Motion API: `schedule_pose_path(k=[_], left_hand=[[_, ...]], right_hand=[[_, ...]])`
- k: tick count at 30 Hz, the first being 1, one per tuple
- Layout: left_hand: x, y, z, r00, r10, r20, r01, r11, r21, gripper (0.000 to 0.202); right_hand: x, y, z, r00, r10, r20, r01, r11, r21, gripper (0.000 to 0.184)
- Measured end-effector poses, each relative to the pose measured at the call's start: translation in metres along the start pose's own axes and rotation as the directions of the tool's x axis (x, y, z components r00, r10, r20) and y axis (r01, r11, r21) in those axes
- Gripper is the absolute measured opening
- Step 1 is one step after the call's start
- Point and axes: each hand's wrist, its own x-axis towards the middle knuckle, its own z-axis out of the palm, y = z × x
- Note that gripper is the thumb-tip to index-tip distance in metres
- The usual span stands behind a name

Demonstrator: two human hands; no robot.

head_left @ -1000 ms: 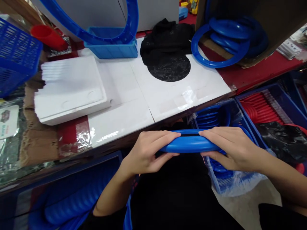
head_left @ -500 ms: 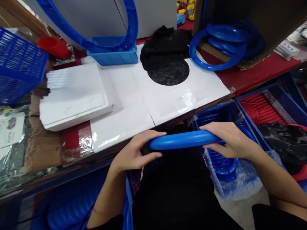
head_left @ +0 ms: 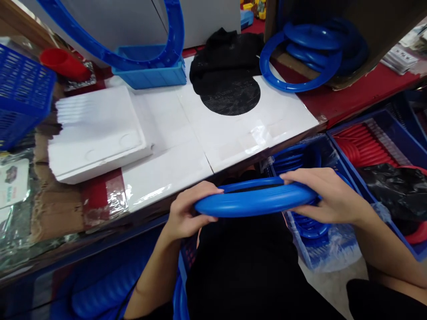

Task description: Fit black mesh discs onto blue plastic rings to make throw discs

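Between my two hands is a blue plastic ring (head_left: 253,203), held level over my lap just in front of the table edge. My left hand (head_left: 191,211) grips its left end, thumb below and fingers on top. On the right end, my right hand (head_left: 322,195) is closed the same way. The ring is tilted so that part of its opening shows, with dark material visible inside. On the white tabletop beyond lies a round piece of black mesh (head_left: 230,98), with a pile of black fabric (head_left: 223,58) behind it.
A white foam block (head_left: 96,133) and a light-blue bin (head_left: 150,78) stand on the table. A large blue ring part (head_left: 173,31) leans above the bin. Several blue rings (head_left: 310,40) sit in a carton. Crates with blue rings (head_left: 310,229) and red rings (head_left: 367,142) stand at right.
The ring has tipped, so its far rim and opening now show where only its edge was seen. Both hands still hold it. The view has shifted slightly.
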Motion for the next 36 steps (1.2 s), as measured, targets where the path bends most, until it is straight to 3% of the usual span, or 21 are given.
schedule_pose_path(k=[2, 4, 6, 9, 11, 14, 19, 21, 24, 26, 29, 32, 36], left_hand=[[-0.001, 0.001, -0.008, 0.995, -0.066, 0.071, 0.069, 0.997, -0.037, 0.051], [0.008, 0.012, -0.007, 0.98, -0.075, 0.182, 0.069, 0.997, 0.04, 0.06], [0.023, 0.028, 0.002, 0.968, -0.019, 0.251, -0.022, 0.987, 0.159, 0.069], [0.04, 0.047, 0.019, 0.95, 0.04, 0.309, -0.129, 0.954, 0.272, 0.062], [0.043, 0.049, 0.026, 0.951, 0.066, 0.301, -0.155, 0.947, 0.281, 0.054], [0.036, 0.042, 0.032, 0.966, 0.113, 0.231, -0.178, 0.943, 0.281, 0.049], [0.016, 0.032, 0.038, 0.992, 0.082, 0.094, -0.108, 0.94, 0.324, 0.051], [0.007, 0.03, 0.033, 0.995, 0.048, 0.091, -0.074, 0.95, 0.304, 0.052], [-0.004, 0.026, 0.01, 0.998, 0.045, 0.053, -0.053, 0.983, 0.176, 0.052], [-0.008, 0.024, -0.009, 0.999, 0.048, 0.016, -0.049, 0.996, 0.075, 0.053], [0.001, 0.029, -0.021, 0.991, -0.045, 0.126, 0.032, 0.994, 0.104, 0.061], [0.021, 0.04, -0.005, 0.966, -0.058, 0.253, -0.009, 0.966, 0.258, 0.071], [0.038, 0.043, 0.032, 0.985, 0.059, 0.16, -0.119, 0.908, 0.401, 0.057]], right_hand=[[-0.005, 0.004, 0.0, 1.0, -0.014, -0.007, 0.015, 0.999, 0.045, 0.041], [-0.006, 0.004, 0.004, 0.999, -0.017, 0.033, 0.015, 0.998, 0.058, 0.038], [-0.004, 0.002, 0.008, 0.995, -0.008, 0.1, 0.003, 0.999, 0.05, 0.038], [-0.002, -0.002, 0.011, 0.985, 0.005, 0.175, -0.014, 0.999, 0.052, 0.044], [-0.005, -0.004, 0.011, 0.987, -0.013, 0.161, 0.003, 0.998, 0.064, 0.047], [-0.009, -0.01, 0.017, 0.998, -0.048, 0.046, 0.048, 0.999, -0.006, 0.044], [-0.002, -0.015, 0.034, 0.998, -0.058, -0.005, 0.057, 0.995, -0.086, 0.037], [0.001, -0.013, 0.033, 0.999, -0.053, 0.0, 0.053, 0.996, -0.077, 0.044], [-0.002, -0.003, 0.021, 0.999, -0.038, -0.012, 0.037, 0.999, -0.038, 0.064], [-0.008, 0.003, 0.013, 0.997, -0.052, -0.048, 0.053, 0.998, 0.02, 0.062], [-0.01, 0.007, 0.011, 0.991, -0.11, -0.081, 0.113, 0.993, 0.039, 0.052], [-0.005, 0.002, 0.021, 0.989, -0.14, -0.043, 0.139, 0.99, -0.033, 0.047], [0.0, -0.003, 0.034, 0.993, -0.093, -0.075, 0.086, 0.992, -0.088, 0.04]])
